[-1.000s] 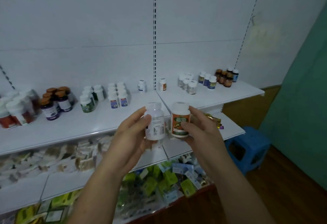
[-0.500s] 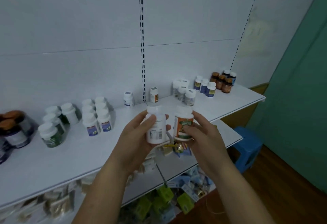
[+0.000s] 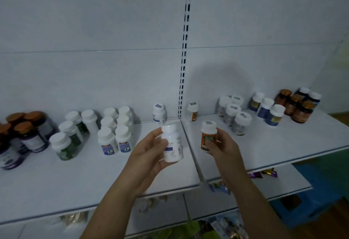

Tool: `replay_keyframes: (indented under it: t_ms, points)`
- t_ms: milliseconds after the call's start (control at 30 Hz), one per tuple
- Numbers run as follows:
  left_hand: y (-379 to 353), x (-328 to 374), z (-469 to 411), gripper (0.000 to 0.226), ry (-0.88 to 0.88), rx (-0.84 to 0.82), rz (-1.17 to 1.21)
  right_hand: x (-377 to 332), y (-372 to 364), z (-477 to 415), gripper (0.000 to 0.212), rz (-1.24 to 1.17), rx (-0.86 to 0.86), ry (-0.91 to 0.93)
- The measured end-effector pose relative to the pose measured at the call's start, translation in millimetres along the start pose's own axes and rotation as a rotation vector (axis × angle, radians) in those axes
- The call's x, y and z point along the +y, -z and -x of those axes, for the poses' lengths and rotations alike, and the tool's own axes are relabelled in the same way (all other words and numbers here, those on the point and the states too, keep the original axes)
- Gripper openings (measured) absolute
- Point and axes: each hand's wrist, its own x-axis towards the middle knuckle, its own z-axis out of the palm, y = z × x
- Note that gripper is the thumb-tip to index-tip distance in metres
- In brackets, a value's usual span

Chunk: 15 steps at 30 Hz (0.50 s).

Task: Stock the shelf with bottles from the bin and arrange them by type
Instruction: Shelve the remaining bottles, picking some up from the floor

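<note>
My left hand grips a white bottle with a pale label, held upright above the white shelf. In my right hand is a white-capped bottle with an orange label, over the right shelf board. Behind them, by the slotted upright, a matching white bottle and a matching orange-label bottle stand alone at the back. The bin is out of view.
Bottles stand in groups along the shelf: brown-capped dark ones far left, green-label, purple-label, clear ones, blue-label and amber ones at right. Lower shelves hold packets. A blue stool stands lower right.
Both hands have moved forward over the shelf with their bottles and drawn slightly apart. My view has come closer to the shelf and tipped down.
</note>
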Motion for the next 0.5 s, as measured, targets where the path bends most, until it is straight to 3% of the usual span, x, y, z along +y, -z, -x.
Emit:
replay_keyframes:
  t_ms: [67,233,500]
  points:
    - [-6.4,-5.3,-14.8,0.046,-0.019,0.043,-0.057,10.6,3.1,-27.8,0.040,0.072,-0.058,0.022]
    - [-14.2,-25.4,-54.5,0.036,-0.158,0.266,-0.462,29.2,7.2,-86.2,0.036,0.176,-0.210,0.091]
    - [-0.4,-45.3,-83.7,0.046,-0.314,0.431,-0.723,57.8,-8.5,-134.7,0.039,0.223,-0.246,0.116]
